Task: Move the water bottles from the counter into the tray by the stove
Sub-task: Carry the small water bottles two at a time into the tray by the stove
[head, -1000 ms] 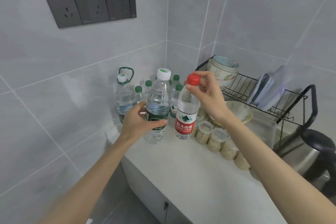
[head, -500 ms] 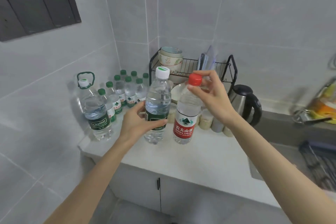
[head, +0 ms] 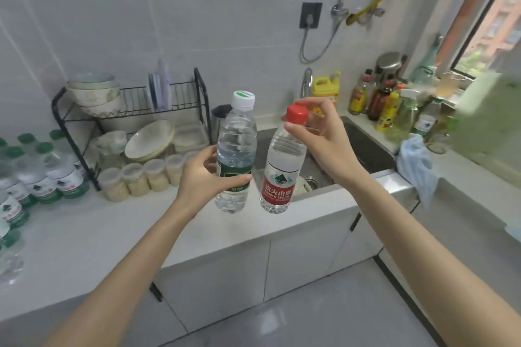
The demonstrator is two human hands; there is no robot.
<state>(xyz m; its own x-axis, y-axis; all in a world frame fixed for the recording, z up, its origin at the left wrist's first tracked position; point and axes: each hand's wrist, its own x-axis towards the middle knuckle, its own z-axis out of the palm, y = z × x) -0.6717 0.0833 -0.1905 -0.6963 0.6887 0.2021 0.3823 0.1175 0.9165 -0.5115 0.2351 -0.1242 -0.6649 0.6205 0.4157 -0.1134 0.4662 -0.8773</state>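
Note:
My left hand grips a clear water bottle with a white cap and dark green label around its middle, held upright in the air. My right hand pinches the neck of a red-capped, red-labelled water bottle just under the cap; that bottle hangs slightly tilted. Both bottles are lifted off the white counter, side by side near the sink's front edge. Several green-capped bottles still stand on the counter at far left. No tray or stove is in view.
A black dish rack with bowls and plates stands at the back, with small lidded jars in front of it. The sink with its tap lies behind the bottles. Condiment bottles and a blue cloth are at right.
The view has swung right from the corner toward the sink. Both hands carried their bottles off the counter and rightward; the remaining bottles now sit at the far left.

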